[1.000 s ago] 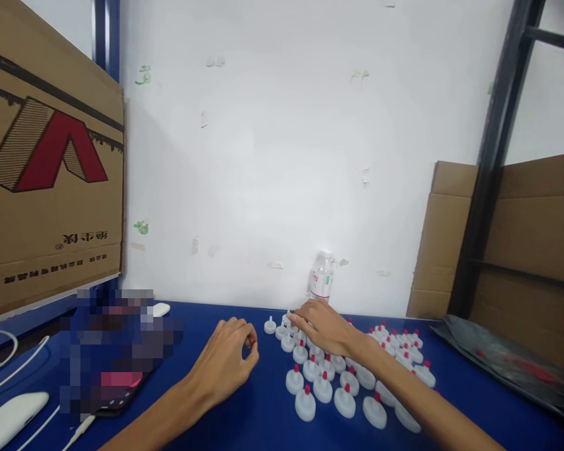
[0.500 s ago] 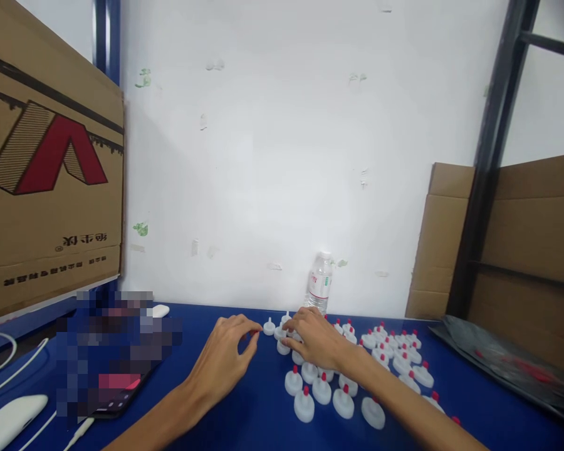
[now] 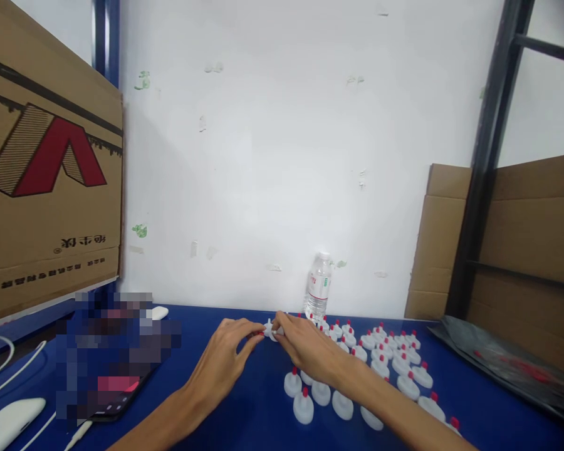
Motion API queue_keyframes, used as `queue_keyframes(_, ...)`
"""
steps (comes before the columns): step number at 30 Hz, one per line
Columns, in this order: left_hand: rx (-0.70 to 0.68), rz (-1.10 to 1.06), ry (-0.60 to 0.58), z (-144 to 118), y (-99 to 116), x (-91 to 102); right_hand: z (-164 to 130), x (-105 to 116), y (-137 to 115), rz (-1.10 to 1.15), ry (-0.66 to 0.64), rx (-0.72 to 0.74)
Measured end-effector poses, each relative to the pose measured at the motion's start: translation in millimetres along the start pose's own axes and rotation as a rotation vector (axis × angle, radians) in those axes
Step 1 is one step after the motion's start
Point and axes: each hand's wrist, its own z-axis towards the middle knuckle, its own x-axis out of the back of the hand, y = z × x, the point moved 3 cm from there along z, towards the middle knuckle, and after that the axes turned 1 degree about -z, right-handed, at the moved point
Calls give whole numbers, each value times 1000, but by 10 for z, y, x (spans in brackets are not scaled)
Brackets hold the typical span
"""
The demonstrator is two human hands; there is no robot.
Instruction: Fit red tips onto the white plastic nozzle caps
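My left hand is closed in a pinch, with a bit of a small red cap showing at its fingertips. My right hand comes in from the other side, its fingers closed on a white nozzle lid that they partly cover. Both sets of fingertips almost meet above the blue table. Another white nozzle lid, without red on its tip, stands between them. Right of and below my right hand, several white lids with red tips stand upright; my hand and forearm hide some of them.
A clear water bottle stands against the white wall behind the lids. On the left are a phone, white cables and a large cardboard box. A grey plastic bag lies along the right side of the blue table.
My right hand has moved left from above the lids and now holds one beside my left fingertips. My left hand has shifted slightly right, still pinching the red cap.
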Motion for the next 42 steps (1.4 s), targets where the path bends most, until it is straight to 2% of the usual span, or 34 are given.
queue_keyframes(4,-53,-20,3,-14,5,-18,-3,30,-100,28,59,3)
queue_keyframes(10,-106,5,3,-25,47,-29,8,23,-83,10,108,-27)
queue_keyframes(16,-57,49,0,-33,50,-32,0,29,-84,-40,104,-30)
queue_keyframes(22,-12,57,-54,-8,-25,-47,30,-30,-54,-144,89,96)
queue_keyframes(25,24,47,-77,-8,-53,-41,20,20,-83,-181,169,116)
queue_keyframes(29,-1,-22,-87,-18,-2,-11,-12,96,-142,-84,286,160)
queue_keyframes(36,56,-342,-67,18,171,49,-39,108,-101,48,503,291)
queue_keyframes(42,115,-459,-70,23,167,16,-81,60,-113,-19,552,312)
